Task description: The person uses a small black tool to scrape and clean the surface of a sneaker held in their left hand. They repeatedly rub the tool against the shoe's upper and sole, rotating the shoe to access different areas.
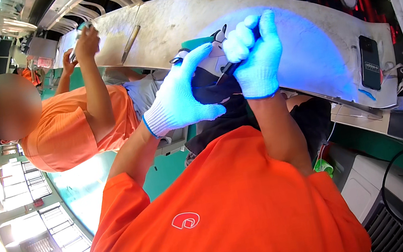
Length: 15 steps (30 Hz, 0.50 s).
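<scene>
A dark rectangular phone [369, 62] with a black screen lies flat on the pale desk [299, 10] at three o'clock.

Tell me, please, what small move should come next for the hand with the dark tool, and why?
Probably press the dark tool a little further along the dark shoe piece. The right hand grips it with the tip at the piece, and the left hand steadies the piece.

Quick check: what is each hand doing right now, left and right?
Left hand: gloved, fingers wrapped around a dark workpiece, holding it.
Right hand: gloved, closed in a fist around a dark slim tool, its tip against the workpiece.
</scene>
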Tool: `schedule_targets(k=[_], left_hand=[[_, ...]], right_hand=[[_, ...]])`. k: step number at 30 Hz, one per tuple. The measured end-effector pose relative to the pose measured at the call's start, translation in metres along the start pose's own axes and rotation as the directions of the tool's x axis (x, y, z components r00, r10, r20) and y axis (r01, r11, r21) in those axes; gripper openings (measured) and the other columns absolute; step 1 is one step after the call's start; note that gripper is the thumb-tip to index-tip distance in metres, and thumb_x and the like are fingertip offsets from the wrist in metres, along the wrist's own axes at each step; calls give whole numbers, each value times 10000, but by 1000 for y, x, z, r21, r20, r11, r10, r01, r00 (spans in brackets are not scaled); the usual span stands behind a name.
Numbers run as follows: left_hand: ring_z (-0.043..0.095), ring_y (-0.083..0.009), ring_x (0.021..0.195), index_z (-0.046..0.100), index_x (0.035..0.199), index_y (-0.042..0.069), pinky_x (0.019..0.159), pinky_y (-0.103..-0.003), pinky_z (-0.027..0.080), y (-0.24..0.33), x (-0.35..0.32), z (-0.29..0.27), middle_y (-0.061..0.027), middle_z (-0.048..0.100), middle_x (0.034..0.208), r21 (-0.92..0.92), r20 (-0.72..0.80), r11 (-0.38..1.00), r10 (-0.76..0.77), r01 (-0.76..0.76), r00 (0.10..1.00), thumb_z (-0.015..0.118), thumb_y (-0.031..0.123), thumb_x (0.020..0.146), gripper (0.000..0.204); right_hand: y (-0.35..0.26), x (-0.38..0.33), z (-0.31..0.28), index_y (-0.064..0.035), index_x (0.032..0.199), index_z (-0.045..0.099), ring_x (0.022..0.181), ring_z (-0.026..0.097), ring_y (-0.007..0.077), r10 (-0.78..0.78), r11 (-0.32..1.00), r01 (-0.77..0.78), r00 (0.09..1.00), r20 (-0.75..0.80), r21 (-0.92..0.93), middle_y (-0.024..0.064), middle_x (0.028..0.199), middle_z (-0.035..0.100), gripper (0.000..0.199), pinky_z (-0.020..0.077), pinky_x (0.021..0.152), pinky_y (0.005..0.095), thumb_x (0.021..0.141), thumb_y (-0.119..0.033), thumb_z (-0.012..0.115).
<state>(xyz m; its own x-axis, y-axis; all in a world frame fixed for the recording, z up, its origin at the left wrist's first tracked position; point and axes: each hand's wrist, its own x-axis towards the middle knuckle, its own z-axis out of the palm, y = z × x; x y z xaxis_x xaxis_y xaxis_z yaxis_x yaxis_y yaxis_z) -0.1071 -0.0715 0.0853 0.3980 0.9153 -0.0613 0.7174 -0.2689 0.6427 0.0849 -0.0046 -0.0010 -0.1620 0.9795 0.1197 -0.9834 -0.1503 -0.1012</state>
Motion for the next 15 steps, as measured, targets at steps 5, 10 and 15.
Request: schedule_targets(k=[5,10,15], left_hand=[[656,-298,1178,567,1628,127,1003,-413,539,-5,0,6,-144,661,1342,36,-93,996,91,-88,992,1054,315,589,1163],[649,-252,1117,620,1585,109,971,-383,530,-10,-7,7,-111,650,1235,2,-128,995,96,-97,987,1043,293,598,1090],[658,-238,1172,625,1582,81,1042,-370,522,-26,-14,17,-112,678,1294,-124,-179,988,70,-93,981,1022,253,606,1067]], right_hand=[[-2,-6,4,-130,972,700,545,417,164,-61,998,63,992,-115,19,10,693,497,556,363,515,358,1205,-558,432],[-6,-10,-1,-164,927,640,556,495,174,-96,981,83,993,-66,-178,5,684,524,516,409,514,356,1190,-574,471],[-25,-6,-24,-165,980,703,531,489,185,-39,990,41,999,15,-136,3,671,535,504,388,502,362,1197,-549,458]])
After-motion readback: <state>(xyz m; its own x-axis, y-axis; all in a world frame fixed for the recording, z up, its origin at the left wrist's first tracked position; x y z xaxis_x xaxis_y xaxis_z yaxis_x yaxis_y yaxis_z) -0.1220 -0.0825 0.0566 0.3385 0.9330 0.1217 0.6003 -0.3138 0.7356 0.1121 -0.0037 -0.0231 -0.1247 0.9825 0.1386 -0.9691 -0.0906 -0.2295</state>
